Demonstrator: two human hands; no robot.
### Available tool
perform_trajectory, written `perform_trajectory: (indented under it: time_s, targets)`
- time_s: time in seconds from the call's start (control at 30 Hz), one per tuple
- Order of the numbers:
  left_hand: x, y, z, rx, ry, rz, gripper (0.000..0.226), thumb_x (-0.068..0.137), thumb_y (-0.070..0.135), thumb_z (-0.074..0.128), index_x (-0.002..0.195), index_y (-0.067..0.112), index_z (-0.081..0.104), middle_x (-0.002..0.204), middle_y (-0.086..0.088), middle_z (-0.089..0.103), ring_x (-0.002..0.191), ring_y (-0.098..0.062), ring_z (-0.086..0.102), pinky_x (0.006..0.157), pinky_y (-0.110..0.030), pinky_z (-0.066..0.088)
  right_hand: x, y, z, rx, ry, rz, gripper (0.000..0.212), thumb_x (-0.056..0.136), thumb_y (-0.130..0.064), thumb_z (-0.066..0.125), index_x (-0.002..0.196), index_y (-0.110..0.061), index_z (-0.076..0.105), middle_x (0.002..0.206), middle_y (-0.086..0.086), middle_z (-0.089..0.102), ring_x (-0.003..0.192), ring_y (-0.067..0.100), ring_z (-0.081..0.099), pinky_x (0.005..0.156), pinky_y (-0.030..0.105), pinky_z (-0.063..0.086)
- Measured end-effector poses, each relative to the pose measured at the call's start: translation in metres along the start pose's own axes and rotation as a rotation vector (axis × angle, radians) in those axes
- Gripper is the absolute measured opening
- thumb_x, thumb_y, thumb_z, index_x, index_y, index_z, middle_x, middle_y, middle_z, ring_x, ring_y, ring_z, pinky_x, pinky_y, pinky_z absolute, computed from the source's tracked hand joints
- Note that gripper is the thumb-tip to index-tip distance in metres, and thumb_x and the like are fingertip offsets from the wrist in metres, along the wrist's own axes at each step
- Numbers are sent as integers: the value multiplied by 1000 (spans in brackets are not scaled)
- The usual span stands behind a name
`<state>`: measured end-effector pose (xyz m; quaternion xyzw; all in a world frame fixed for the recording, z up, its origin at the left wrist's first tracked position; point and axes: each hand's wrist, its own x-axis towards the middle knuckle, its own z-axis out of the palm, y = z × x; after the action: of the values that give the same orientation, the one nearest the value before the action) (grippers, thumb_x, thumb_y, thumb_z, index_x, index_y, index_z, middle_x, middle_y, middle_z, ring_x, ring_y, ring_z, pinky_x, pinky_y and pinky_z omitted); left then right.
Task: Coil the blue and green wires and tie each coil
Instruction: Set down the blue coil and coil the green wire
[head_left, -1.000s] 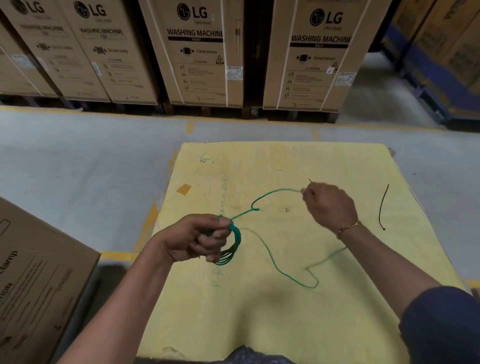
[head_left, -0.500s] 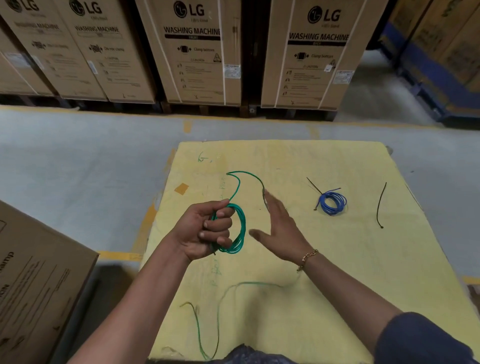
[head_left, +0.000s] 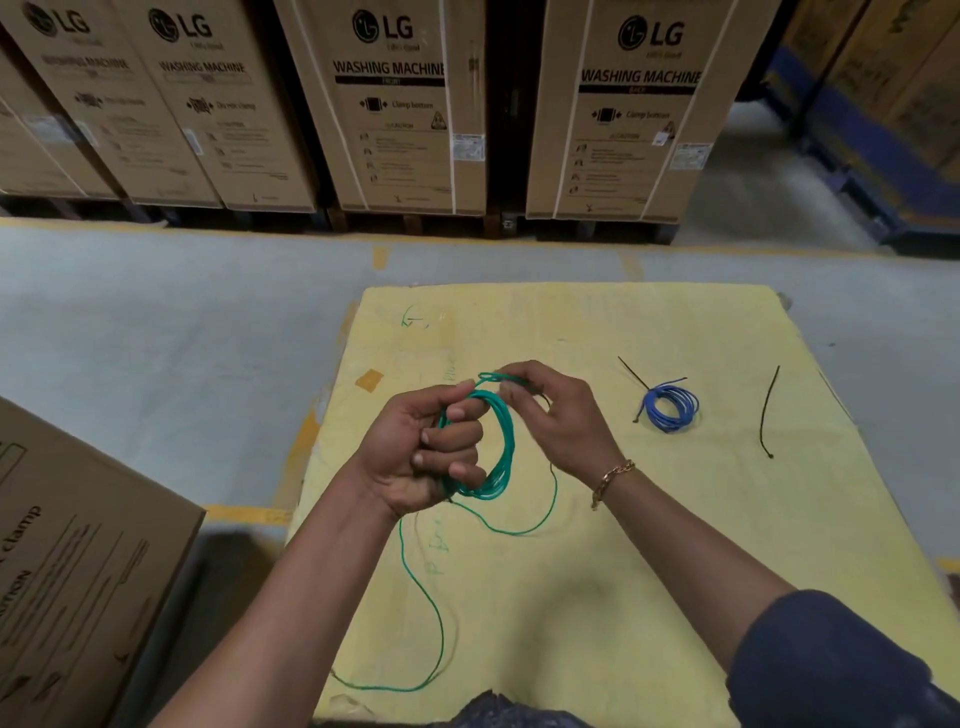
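My left hand (head_left: 431, 457) is closed around a coil of green wire (head_left: 503, 447) held above the yellow table (head_left: 675, 545). My right hand (head_left: 556, 421) pinches the green wire at the top of the coil. A loose green tail (head_left: 421, 587) hangs from the coil and trails across the table toward the near edge. The blue wire (head_left: 670, 409) lies as a small coil on the table to the right, with a black tie (head_left: 635, 375) around it. A second black tie (head_left: 768, 415) lies loose farther right.
Tall cardboard washing machine boxes (head_left: 405, 104) stand in a row beyond the grey floor (head_left: 156, 338). Another cardboard box (head_left: 78, 561) sits close at my left. Blue racking (head_left: 872, 150) is at the far right.
My right hand moved from open beside the coil up to its top and pinched the wire. The coil has grown by a loop, and the loose tail on the table is shorter.
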<state>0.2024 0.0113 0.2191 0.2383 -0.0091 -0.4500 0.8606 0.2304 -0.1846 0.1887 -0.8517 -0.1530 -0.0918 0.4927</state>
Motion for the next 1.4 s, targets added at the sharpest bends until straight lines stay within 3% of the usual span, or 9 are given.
perform_trajectory:
  time_s: [0.07,0.17,0.33,0.43,0.63,0.87,1.1,1.27,1.4]
  targets:
    - [-4,8,-2,4,92,74,31,99,28,47,70,17,49,49,9,20,35,-9,16,51,-24,39,1,-5,-10,260,-90,214,14,99,-17,60,107,-13,70,76,-3,68,61,7,57,63,20,48]
    - [-13,22,-5,98,299,150,33,99,29,44,67,18,46,46,10,19,34,-8,11,46,-23,37,1,2,-32,140,-165,217,13,98,-24,62,99,-19,74,84,-5,70,74,6,56,70,22,45]
    - [-6,22,-19,860,687,130,27,100,25,51,77,10,48,52,4,24,40,-12,18,59,-35,18,9,-6,-59,78,-267,295,22,99,-19,57,88,-10,74,57,-24,57,56,-5,48,52,8,33]
    - [8,7,-17,1118,807,231,33,105,28,47,81,9,59,50,10,32,45,-7,32,60,-31,36,13,-12,-60,62,-253,323,26,97,-19,56,80,-11,73,50,-20,51,51,-1,42,51,14,31]
    - [34,-17,-9,970,851,565,35,108,24,42,105,4,70,50,12,33,46,-5,34,61,-28,45,4,-22,-45,136,-328,425,29,93,-18,54,68,-12,68,53,-12,45,48,5,34,50,22,27]
    - [25,-13,7,422,383,363,37,102,26,43,102,1,71,48,3,17,41,-13,9,56,-29,36,12,-17,-45,272,-492,560,31,99,-22,49,70,-13,57,55,-6,30,49,11,20,46,23,17]
    - [18,2,18,30,314,325,27,97,27,48,76,13,57,43,9,23,39,-10,10,50,-23,35,-5,15,-32,616,-727,829,29,102,-27,51,80,-14,65,69,-1,13,56,11,8,47,23,7]
    - [8,9,22,-37,285,239,27,97,27,48,72,17,51,46,9,20,38,-8,10,50,-21,36,-16,27,-24,409,-311,595,14,98,-28,61,90,-17,63,69,-6,46,56,8,30,47,20,25]
    - [13,7,25,-104,270,316,28,99,26,46,73,16,51,45,9,24,37,-7,13,50,-20,39,-27,18,-11,43,-297,224,14,96,-24,65,87,-13,65,77,-13,59,60,-1,46,60,13,35]
